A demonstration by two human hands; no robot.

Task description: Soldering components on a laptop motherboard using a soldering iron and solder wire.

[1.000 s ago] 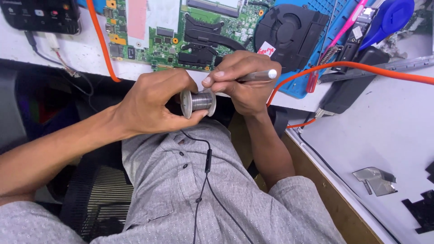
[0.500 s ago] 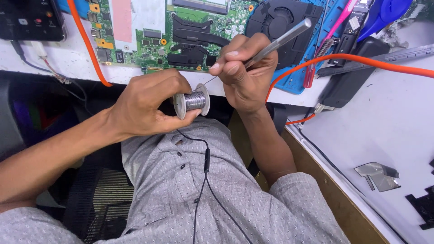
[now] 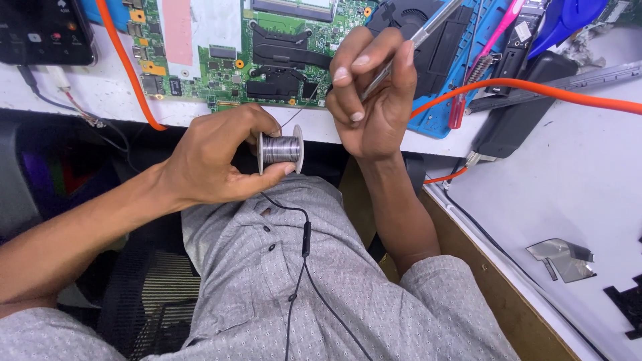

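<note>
Two hands engaged: left hand [image 3: 214, 157] pinching solder spool [image 3: 281, 149], right hand [image 3: 371, 93] closed around metal tool [image 3: 421, 33]. Wire-drawing step, apparently; next, steady feed toward circuit board [image 3: 267, 50].

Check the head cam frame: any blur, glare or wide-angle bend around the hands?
Head view: left hand and solder spool sharp, lighting even and soft. Slight sheen on the metal tool in the right hand. Wide-angle bend shows in the orange cable and white bench edge. No strong shadows.
</note>
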